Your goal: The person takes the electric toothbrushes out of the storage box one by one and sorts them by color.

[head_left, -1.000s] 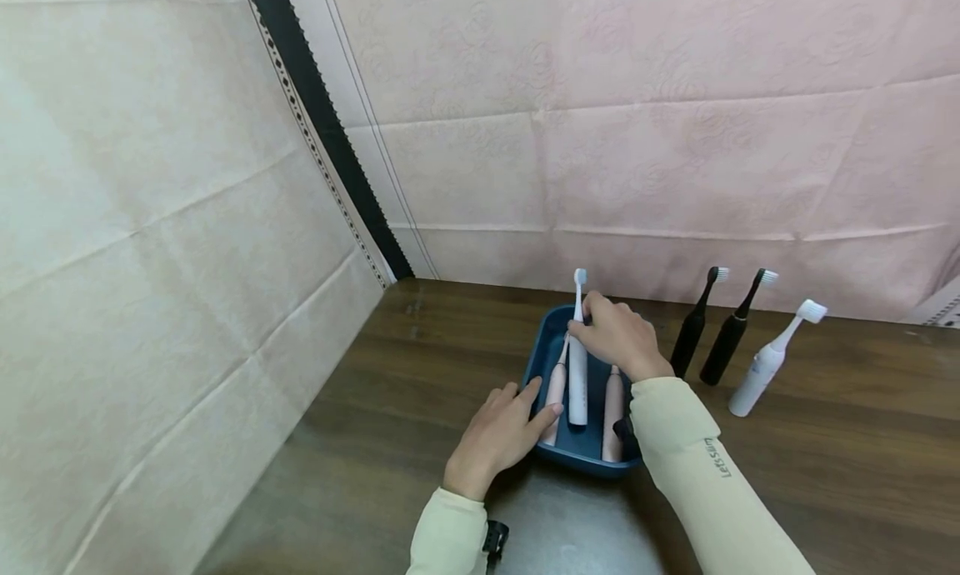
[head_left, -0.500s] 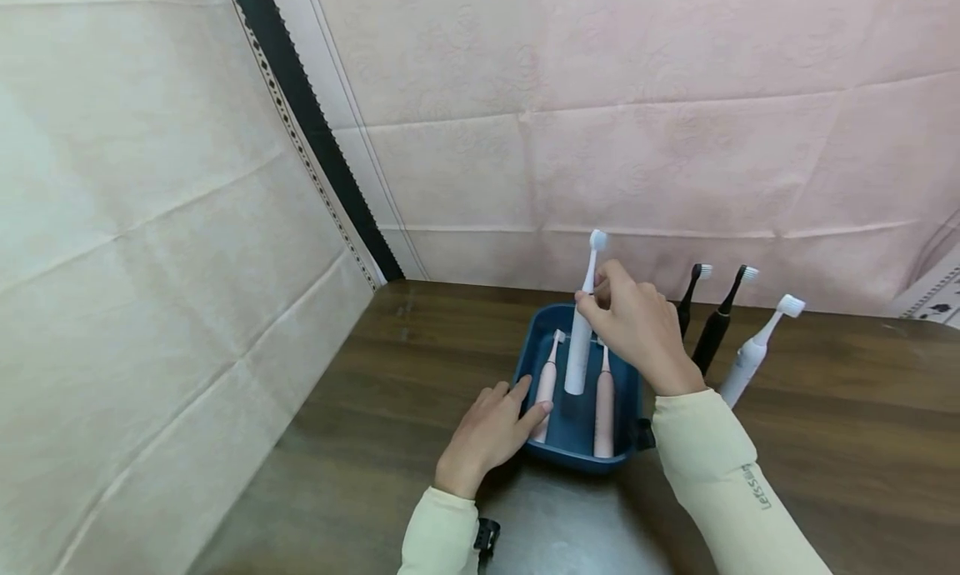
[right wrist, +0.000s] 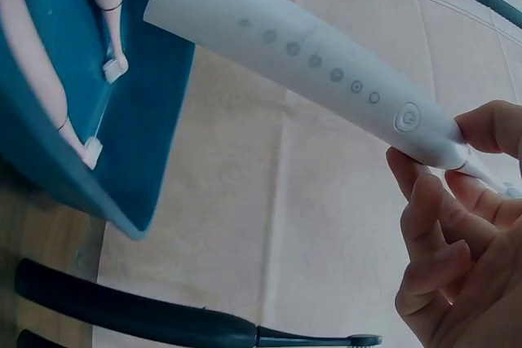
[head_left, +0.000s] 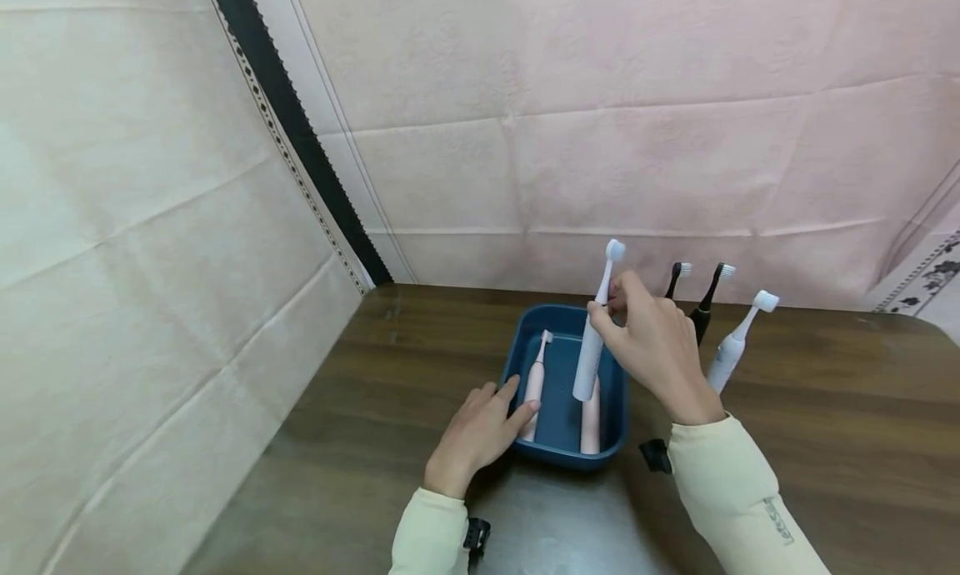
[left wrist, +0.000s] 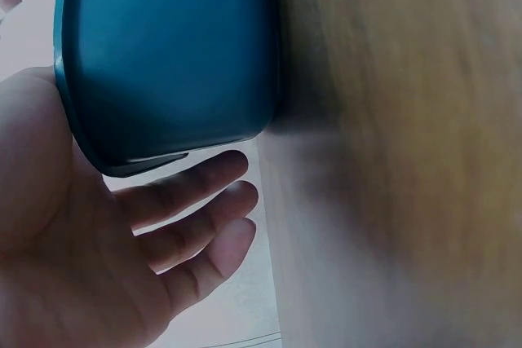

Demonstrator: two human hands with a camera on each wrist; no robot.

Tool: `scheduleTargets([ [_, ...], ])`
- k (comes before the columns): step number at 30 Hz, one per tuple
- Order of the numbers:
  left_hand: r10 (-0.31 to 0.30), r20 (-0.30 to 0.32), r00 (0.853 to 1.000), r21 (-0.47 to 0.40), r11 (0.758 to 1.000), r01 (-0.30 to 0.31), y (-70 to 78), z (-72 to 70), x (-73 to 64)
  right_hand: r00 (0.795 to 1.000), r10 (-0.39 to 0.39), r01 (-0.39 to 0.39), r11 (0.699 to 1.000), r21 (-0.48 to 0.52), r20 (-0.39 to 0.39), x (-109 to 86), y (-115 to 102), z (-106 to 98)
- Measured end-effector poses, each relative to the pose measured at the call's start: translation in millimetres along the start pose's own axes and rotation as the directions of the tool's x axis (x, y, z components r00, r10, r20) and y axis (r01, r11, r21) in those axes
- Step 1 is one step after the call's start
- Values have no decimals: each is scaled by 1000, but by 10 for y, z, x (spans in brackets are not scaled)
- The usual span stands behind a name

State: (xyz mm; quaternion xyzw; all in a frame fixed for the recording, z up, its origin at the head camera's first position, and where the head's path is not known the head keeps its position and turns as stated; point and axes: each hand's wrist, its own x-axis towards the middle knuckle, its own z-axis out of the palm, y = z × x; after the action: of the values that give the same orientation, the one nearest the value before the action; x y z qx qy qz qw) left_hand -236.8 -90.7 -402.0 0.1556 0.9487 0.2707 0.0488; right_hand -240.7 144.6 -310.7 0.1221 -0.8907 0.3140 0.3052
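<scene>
While the blue tray (head_left: 558,457) is touched at its near left side by the left hand (head_left: 480,433), a white toothbrush (head_left: 588,358) is held up above this tray by the right hand (head_left: 660,342); the upper end of its handle is pinched between the thumb and the fingers, its head is pointed upward, and its body is tilted; thus it is placed just to the left of the right hand, and farther forward than the left hand, from which it is kept apart; the left fingers are extended and loosely spread along the outside of the tray; inside the tray, a left pink toothbrush (head_left: 534,387) and a right pink toothbrush (head_left: 591,421) are seen, the latter being partly hidden; beyond the right hand, two black toothbrushes (head_left: 702,317) and a second white toothbrush (head_left: 726,358) are stood on the wooden table (head_left: 825,408).
</scene>
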Motion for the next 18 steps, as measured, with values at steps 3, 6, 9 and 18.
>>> scheduleTargets([
  [3,0,0,1000,8,1000,0,-1,-5,2,1000,-4,4,1000,-5,-8,-37,17,-13],
  [6,3,-2,1000,12,1000,-3,-1,-7,2,1000,-9,9,1000,-8,-16,-68,28,-23],
  [9,10,-2,1000,13,1000,-10,-1,-10,-2,999,-15,14,1000,-10,-38,-98,40,-34],
  [18,-5,-3,1000,-7,1000,5,13,-5,-21,986,-63,55,997,-55,-155,-254,149,-217],
])
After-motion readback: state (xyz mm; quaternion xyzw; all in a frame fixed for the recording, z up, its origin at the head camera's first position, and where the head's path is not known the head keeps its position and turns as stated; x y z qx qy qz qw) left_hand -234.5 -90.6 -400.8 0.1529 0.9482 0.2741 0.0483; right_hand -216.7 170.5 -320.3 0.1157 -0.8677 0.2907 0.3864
